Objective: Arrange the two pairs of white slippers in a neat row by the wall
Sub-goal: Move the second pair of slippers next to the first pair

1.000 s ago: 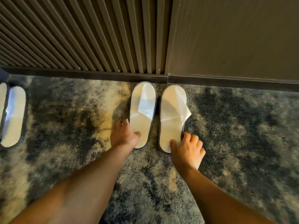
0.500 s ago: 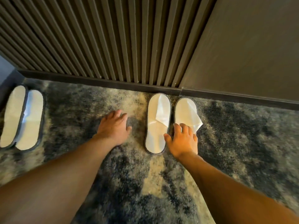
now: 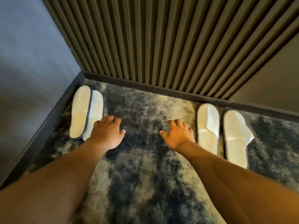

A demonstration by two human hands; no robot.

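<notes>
Two pairs of white slippers lie on the carpet. The right pair (image 3: 208, 126) sits side by side with toes toward the slatted wall; its outer slipper (image 3: 234, 138) has a loose flap sticking out to the right. The left pair (image 3: 81, 112) lies in the corner, one slipper overlapping the other (image 3: 97, 109). My left hand (image 3: 107, 132) hovers just right of the left pair, fingers spread, holding nothing. My right hand (image 3: 178, 135) is over bare carpet just left of the right pair, also spread and holding nothing.
A dark slatted wall (image 3: 153, 42) with a dark baseboard (image 3: 145, 85) runs along the back. A smooth grey wall (image 3: 32, 59) closes the left side and meets it in a corner. The mottled blue and cream carpet (image 3: 145, 113) shows between the pairs.
My right hand has let go of the right pair and both hands have shifted left. The view has swung left, bringing the corner pair closer to my left hand.
</notes>
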